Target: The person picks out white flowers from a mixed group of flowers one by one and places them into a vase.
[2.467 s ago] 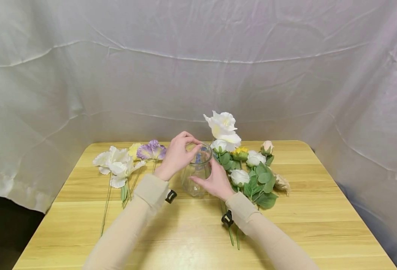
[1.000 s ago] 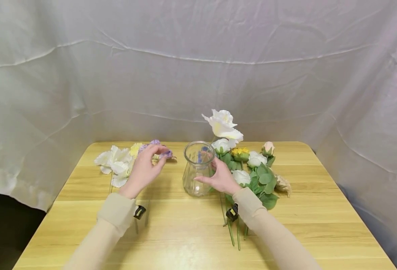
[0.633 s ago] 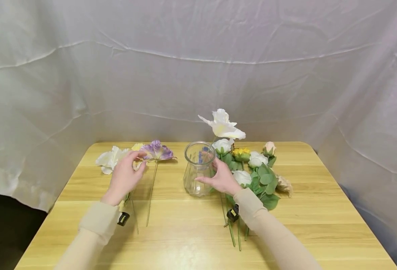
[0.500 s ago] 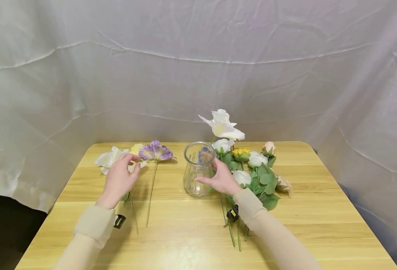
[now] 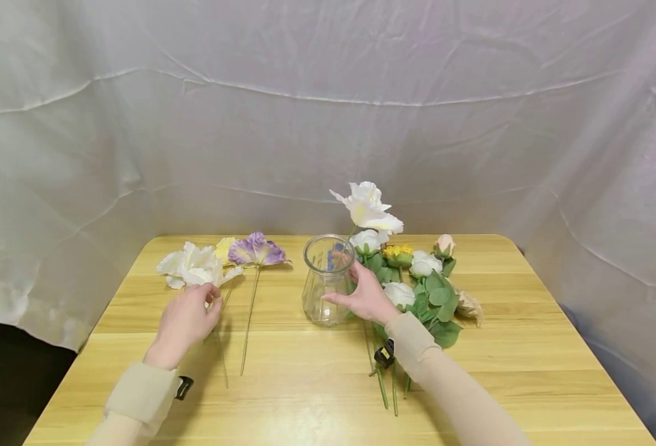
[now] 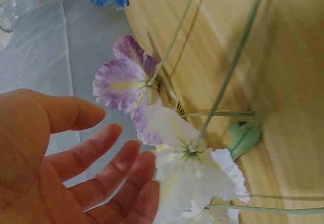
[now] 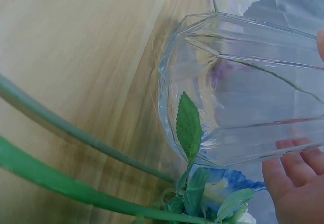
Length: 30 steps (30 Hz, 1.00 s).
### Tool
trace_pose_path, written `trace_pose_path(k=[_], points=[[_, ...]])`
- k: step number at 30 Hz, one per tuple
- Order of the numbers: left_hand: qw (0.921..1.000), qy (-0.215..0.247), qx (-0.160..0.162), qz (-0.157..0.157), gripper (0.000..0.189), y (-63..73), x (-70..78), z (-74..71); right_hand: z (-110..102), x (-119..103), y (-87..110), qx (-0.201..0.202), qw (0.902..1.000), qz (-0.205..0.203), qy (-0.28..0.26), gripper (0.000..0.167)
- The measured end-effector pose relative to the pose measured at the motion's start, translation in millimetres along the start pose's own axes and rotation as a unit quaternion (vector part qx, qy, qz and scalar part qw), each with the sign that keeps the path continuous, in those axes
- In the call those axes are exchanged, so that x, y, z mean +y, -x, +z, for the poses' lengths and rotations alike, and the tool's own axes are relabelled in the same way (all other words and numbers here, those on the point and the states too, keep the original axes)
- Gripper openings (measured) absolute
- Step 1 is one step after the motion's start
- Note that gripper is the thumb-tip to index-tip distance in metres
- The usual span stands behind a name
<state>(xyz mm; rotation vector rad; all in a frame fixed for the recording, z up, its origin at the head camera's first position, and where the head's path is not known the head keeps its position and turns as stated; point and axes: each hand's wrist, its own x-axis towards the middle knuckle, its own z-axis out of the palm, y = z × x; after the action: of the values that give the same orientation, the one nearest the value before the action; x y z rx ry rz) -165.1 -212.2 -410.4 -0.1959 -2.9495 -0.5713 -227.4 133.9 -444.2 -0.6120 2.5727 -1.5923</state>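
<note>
Left hand (image 5: pixel 186 317) just drifted toward the left edge of the worktop (image 5: pixel 305 390), loose and empty by the white flowers (image 5: pixel 192 266), so only right hand (image 5: pixel 365 297) grips the vase (image 5: pixel 318 303).

Creased grey cloth (image 5: pixel 328 142); wooden table (image 5: pixel 316 396)

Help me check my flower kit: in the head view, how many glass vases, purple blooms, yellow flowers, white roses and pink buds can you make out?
Glass vase: 1
Purple bloom: 1
Yellow flowers: 2
White roses: 3
Pink bud: 1
Total: 8 in view; others may be hidden.
</note>
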Motion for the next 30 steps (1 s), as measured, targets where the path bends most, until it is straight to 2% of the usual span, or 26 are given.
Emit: trace_pose_path(k=[6,14,21,30], points=[[0.9961,0.004,-0.085,-0.023,0.022,4.7,-1.8,5.6,0,-1,0.4,0.003,1.0,0.001,0.001,0.087],[0.9888,0.014,-0.139,-0.052,0.021,8.8,-3.2,13.6,0,-1,1.6,-0.003,1.0,-0.006,-0.002,0.086],[0.9852,0.015,-0.158,-0.065,0.02,11.8,-3.0,19.1,-1,-1,2.2,-0.002,1.0,-0.006,-0.002,0.086],[0.9868,0.018,-0.153,-0.049,0.016,10.7,-7.2,26.0,0,1,0.9,-0.003,1.0,-0.006,0.008,0.087]])
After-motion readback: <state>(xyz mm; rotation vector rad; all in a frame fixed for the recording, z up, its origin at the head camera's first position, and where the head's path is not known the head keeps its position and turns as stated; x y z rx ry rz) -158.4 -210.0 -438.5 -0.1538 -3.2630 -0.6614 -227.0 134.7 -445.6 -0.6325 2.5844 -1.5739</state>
